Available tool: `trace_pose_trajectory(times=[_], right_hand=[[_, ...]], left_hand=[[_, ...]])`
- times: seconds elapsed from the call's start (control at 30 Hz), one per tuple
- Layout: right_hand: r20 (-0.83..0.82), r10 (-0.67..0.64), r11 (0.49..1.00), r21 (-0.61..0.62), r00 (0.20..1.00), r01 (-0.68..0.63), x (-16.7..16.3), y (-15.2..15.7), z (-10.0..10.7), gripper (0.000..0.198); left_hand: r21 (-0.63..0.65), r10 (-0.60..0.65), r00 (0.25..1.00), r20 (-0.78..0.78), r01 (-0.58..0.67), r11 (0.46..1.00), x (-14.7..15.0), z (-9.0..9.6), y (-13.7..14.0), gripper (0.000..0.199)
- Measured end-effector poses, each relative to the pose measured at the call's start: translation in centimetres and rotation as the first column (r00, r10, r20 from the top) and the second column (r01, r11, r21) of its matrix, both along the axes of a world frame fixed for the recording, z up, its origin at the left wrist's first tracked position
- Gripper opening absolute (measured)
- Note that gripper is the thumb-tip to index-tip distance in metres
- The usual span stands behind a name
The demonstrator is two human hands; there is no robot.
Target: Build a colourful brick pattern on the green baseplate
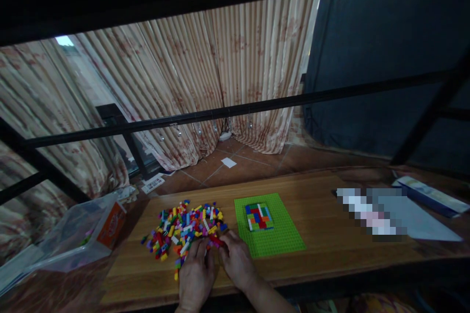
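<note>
A heap of mixed coloured toy bricks lies on the left part of the wooden board. My left hand is at the heap's near edge, its fingers curled down among the bricks; what they hold, if anything, is hidden. Close beside it, my right hand has thumb and fingers closed around a red brick at the right edge of the heap. Further right lies a green baseplate, bearing a low rectangular patch of bricks in red, blue, green, orange and white.
On the left stands a clear plastic bin with an orange label. The wooden tabletop extends right, towards a blurred patch, a pale sheet and a long box. A black metal rail crosses beyond the board, before striped curtains.
</note>
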State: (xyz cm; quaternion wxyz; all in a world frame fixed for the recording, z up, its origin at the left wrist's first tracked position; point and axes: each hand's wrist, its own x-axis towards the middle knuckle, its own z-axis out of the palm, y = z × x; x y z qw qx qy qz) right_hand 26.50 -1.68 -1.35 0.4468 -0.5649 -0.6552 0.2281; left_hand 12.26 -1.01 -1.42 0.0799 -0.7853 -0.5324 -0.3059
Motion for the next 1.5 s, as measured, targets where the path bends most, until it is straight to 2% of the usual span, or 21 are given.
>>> trace_pose_trajectory(times=[0.53, 1.1, 1.5], right_hand=[[0.016, 0.008, 1.0, 0.016, 1.0, -0.008, 0.06, 0.26, -0.19, 0.031], [-0.004, 0.019, 1.0, 0.0, 1.0, -0.019, 0.12, -0.02, 0.68, 0.031], [0.0, 0.019, 1.0, 0.016, 1.0, -0.019, 0.23, 0.11, 0.07, 0.029]], left_hand=[[-0.001, -0.014, 1.0, 0.019, 0.014, 1.0, -0.01, 0.03, 0.11, 0.027], [-0.003, -0.008, 1.0, 0.008, 0.008, 1.0, -0.17, -0.44, 0.3, 0.028], [-0.016, 0.002, 1.0, -0.007, -0.002, 1.0, -0.08, -0.12, 0.15, 0.027]])
